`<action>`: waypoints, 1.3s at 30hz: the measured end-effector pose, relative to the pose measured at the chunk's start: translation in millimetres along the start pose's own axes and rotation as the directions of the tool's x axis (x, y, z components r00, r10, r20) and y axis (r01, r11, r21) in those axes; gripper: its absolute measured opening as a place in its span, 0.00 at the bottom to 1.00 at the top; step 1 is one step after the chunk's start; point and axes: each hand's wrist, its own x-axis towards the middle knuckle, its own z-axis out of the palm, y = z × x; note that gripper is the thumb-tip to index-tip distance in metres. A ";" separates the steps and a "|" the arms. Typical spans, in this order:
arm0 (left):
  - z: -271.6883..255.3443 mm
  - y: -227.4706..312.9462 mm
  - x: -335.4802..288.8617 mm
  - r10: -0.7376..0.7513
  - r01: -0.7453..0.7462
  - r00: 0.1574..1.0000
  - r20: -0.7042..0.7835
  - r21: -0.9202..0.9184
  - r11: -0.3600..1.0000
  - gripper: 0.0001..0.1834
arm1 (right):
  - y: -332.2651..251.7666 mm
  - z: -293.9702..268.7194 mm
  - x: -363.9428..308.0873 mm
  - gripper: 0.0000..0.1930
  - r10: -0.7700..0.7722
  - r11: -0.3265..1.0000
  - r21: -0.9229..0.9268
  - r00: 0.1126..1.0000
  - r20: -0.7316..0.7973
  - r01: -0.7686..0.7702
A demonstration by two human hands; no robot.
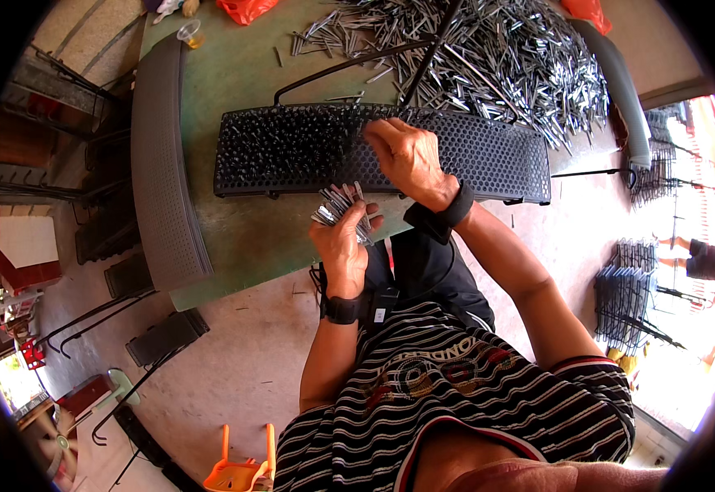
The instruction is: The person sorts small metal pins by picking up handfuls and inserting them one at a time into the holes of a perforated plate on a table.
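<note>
Right now the perforated black panel (pixel 456 156) is lying flat on the green table (pixel 234 238), long axis running 9-to-3 across the view, directly at 12 o'clock from both hands. Its left half is already bristling with inserted metal pins (pixel 284 143); the right half is showing bare holes.

Right hand (pixel 411 156) is resting on the panel near its middle, right at the boundary between filled and bare holes, fingers curled down and pinched together at the surface. Can't tell whether a pin is between the fingertips; they're hiding it. This hand is the nearer one to the panel, in fact touching it.

Left hand (pixel 343 242) is sitting just off the panel's near edge, at 7 o'clock from the right hand, closed around a bundle of metal pins (pixel 339 205) that is fanning out toward 12 o'clock, tips reaching the panel edge. Both wrists are wearing black bands.

Further out: a large loose heap of pins (pixel 497 57) is spreading over the table at 12 to 1 o'clock beyond the panel, with a black rod (pixel 349 66) lying across it. A grey curved panel (pixel 161 164) is leaning along the table's 9 o'clock side. Stacks of black racks (pixel 628 295) are standing on the floor at 3 o'clock, an orange plastic chair (pixel 239 471) at 6 o'clock.
</note>
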 end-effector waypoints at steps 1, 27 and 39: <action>-0.1 -0.6 -0.1 0.002 -0.002 1.000 0.004 -0.003 1.000 0.08 | -1.4 -1.3 -1.2 0.04 0.050 0.999 0.003 0.998 0.029 -0.050; 4.7 -1.6 -2.0 0.006 -0.005 1.000 0.018 -0.030 1.000 0.10 | -5.6 4.5 -4.5 0.04 0.264 0.857 0.477 0.961 -0.079 -0.196; 3.6 0.6 -1.3 0.031 -0.031 0.999 0.025 -0.023 0.999 0.09 | -14.3 -7.6 -10.2 0.04 0.135 0.982 0.105 0.976 0.174 -0.154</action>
